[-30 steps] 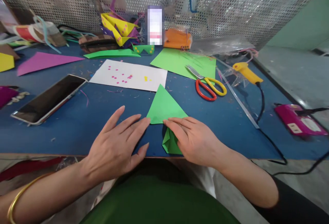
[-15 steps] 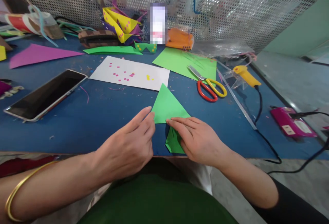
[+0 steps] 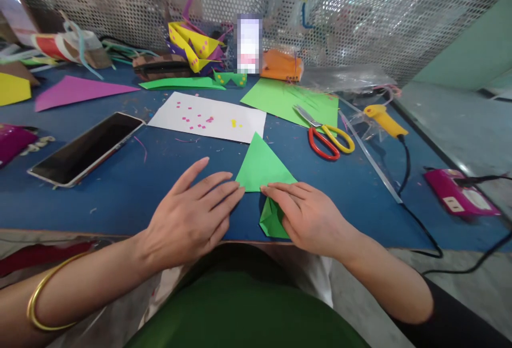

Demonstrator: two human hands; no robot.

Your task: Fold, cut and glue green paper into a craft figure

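A folded green paper (image 3: 262, 167) lies on the blue table, its pointed tip facing away from me and a folded part under my right hand. My left hand (image 3: 196, 207) is spread flat at the left, fingertips touching the paper's lower left corner. With fingers pressed together, my right hand (image 3: 310, 217) grips the paper's lower right edge. Just beyond the tip is a white sheet (image 3: 208, 116) with small pink and yellow bits on it. Scissors (image 3: 324, 132) with one red and one yellow handle rest partly on a light green sheet (image 3: 288, 100).
A phone (image 3: 86, 151) and a purple paper (image 3: 80, 92) lie left. Yellow and purple folded paper (image 3: 196, 44) stands behind, beside a lit, blurred screen (image 3: 248, 44). At right are a yellow glue gun (image 3: 386, 120), a pink power strip (image 3: 460, 192) and cables.
My left hand has opened from a pinch, its fingers now spread beside the paper's left corner. My right hand keeps its hold. The view has shifted slightly to the left.
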